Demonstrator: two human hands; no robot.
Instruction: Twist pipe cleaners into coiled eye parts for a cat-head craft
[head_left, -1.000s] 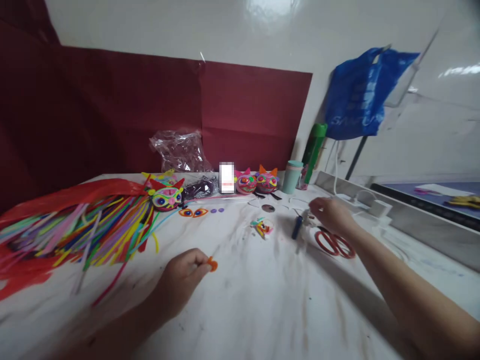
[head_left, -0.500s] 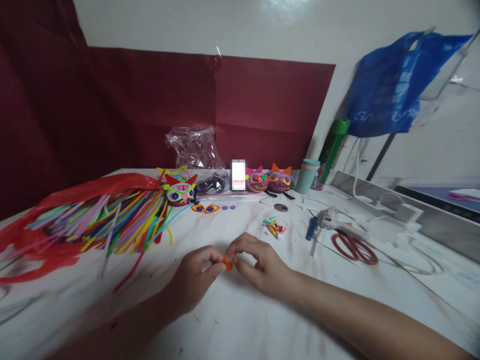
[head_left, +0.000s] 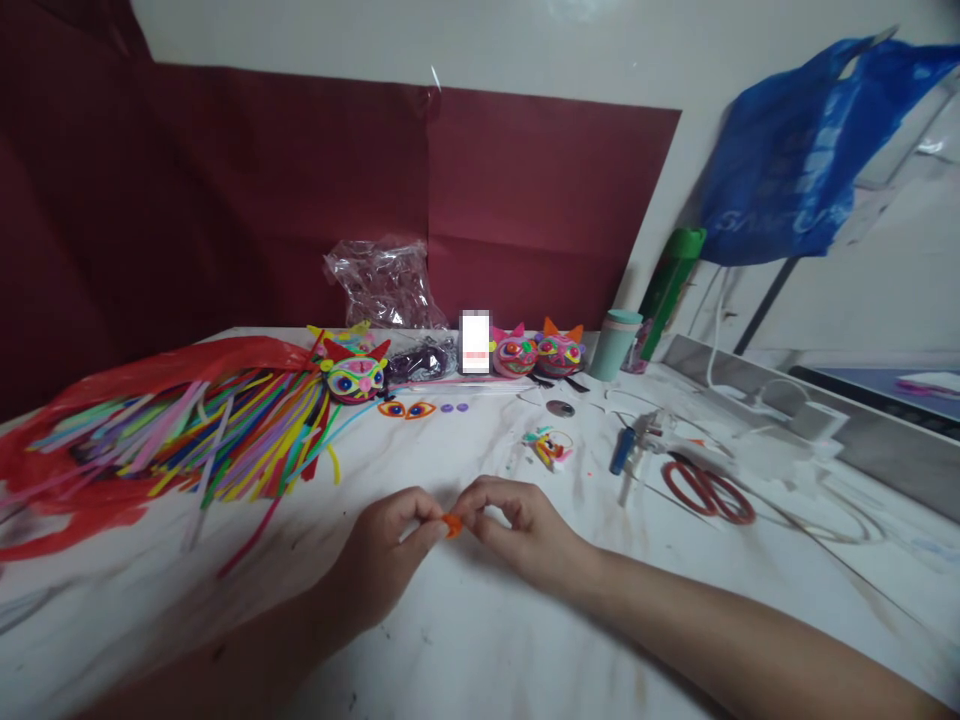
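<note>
Left hand [head_left: 390, 550] and right hand [head_left: 517, 525] both pinched small orange soft piece [head_left: 452, 524]. Judged risk: overpressure deforms piece; red-handled scissors [head_left: 709, 492] at 2 o'clock, well apart.

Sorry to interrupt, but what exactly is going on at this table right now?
A person is pinching a small orange piece between the left hand and the right hand, just above the white table. Colourful strips lie to the left, red scissors to the right, and three decorated mask-like faces stand near the back.
</note>
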